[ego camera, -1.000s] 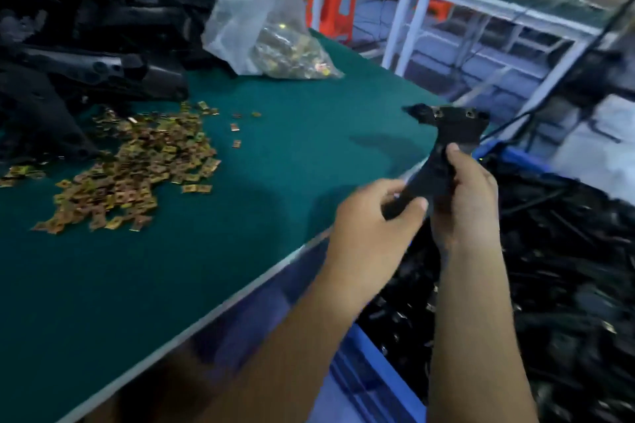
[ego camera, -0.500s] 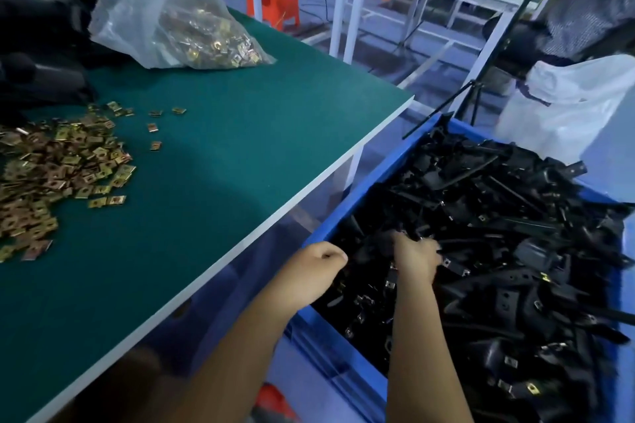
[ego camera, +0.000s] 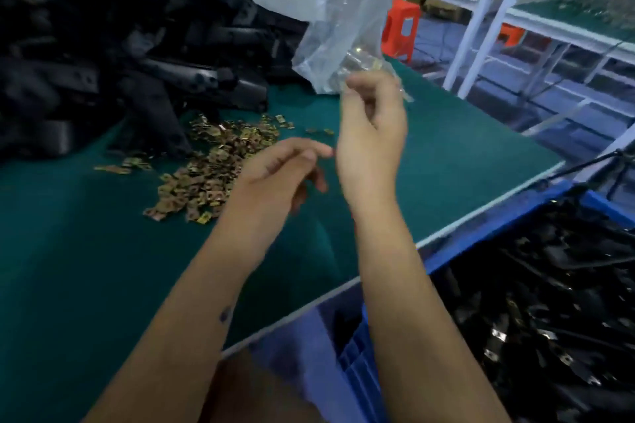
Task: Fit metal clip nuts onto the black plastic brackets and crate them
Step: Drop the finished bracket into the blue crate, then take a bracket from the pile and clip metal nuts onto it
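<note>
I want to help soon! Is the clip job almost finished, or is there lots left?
Done: the blue crate already holds many black brackets, some showing metal clips. In hand: nothing that I can see; the left hand and right hand hover over the green table, fingers loosely curled. Left: lots, a big heap of bare brackets and a pile of loose clip nuts.

Two bare forearms, no sleeves, small dark mark on left forearm [ego camera: 225, 314]

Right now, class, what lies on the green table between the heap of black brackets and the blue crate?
In the head view, the loose pile of clip nuts lies between the heap of black brackets and the blue crate, with both forearms crossing that stretch.
</note>
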`<state>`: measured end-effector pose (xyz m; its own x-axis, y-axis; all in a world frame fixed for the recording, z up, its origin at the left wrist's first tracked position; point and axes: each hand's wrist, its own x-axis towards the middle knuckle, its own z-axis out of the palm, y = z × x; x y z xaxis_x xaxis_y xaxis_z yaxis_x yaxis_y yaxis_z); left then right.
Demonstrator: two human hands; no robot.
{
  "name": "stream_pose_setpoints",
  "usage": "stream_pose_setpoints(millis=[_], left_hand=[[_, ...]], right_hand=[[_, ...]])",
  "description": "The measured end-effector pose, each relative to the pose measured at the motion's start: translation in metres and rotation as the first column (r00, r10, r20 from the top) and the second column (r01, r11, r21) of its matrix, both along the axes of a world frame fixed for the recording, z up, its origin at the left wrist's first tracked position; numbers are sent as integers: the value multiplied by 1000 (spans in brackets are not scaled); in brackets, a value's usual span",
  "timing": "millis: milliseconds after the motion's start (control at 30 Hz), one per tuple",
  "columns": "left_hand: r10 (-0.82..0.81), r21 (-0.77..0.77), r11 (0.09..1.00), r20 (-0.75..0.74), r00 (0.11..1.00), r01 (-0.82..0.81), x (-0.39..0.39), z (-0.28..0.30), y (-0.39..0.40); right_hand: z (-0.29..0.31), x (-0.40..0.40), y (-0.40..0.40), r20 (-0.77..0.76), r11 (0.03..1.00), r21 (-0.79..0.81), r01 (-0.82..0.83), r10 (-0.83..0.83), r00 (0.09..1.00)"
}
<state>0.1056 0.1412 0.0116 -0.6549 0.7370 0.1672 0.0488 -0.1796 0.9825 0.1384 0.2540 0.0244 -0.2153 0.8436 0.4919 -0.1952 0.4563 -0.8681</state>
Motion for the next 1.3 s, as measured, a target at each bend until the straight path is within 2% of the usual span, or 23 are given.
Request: stream_pose_setpoints(millis=[67, 167, 300, 367, 433, 500, 567, 633, 700, 800, 900, 967, 1067, 1133, 1200, 1300], left_hand=[[196, -61, 979, -3, 981, -196, -33, -4, -20], [420, -197, 883, -70, 905, -425, -78, -19, -53], [630, -292, 736, -35, 776, -611, -129, -40, -81], [626, -344, 750, 90, 775, -566, -146, -42, -81], [597, -397, 768, 159, 787, -502, -157, -38, -78], [616, -403, 758, 187, 765, -512, -161, -36, -76], [638, -387, 748, 198, 744, -539, -162, -36, -76], [641, -405, 734, 146, 753, -546, -163, -37, -77], [635, -439, 729, 147, 759, -526, -167, -35, -76], [598, -416, 777, 259, 758, -472, -171, -30, -81], [538, -292, 833, 225, 813, -470, -167, -36, -94], [516, -195, 856, 261, 816, -479, -164, -37, -101], [516, -103, 841, 446, 731, -531, -169, -28, -108], [440, -4, 844, 576, 689, -536, -172, -23, -115], [337, 122, 847, 629, 700, -517, -173, -23, -124], [206, 251, 860, 627, 751, -445, -175, -28, -140]], right_hand=[[-1, -41, -19, 263, 977, -7, -212, 206, 943], [-6, -92, -34, 551, 905, -28, -425, 369, 749], [-19, -138, -52, 830, 814, -33, -580, 346, 437], [-25, -150, -61, 852, 803, -85, -590, 366, 375], [-29, -157, -69, 844, 811, -90, -578, 371, 389], [-32, -161, -74, 820, 824, -26, -566, 342, 460], [-35, -161, -76, 710, 844, 42, -535, 352, 610], [-37, -156, -78, 548, 873, 102, -477, 351, 760], [-38, -150, -84, 431, 879, 168, -447, 342, 835], [-40, -145, -98, 374, 841, 191, -506, 414, 830], [-45, -143, -111, 448, 787, 222, -576, 442, 777], [-46, -143, -115, 470, 766, 284, -577, 413, 780], [-46, -145, -111, 468, 754, 356, -552, 368, 804], [-47, -145, -106, 497, 732, 423, -534, 305, 812], [-47, -146, -102, 537, 696, 489, -526, 235, 810], [-47, -147, -98, 600, 650, 516, -558, 191, 777]])
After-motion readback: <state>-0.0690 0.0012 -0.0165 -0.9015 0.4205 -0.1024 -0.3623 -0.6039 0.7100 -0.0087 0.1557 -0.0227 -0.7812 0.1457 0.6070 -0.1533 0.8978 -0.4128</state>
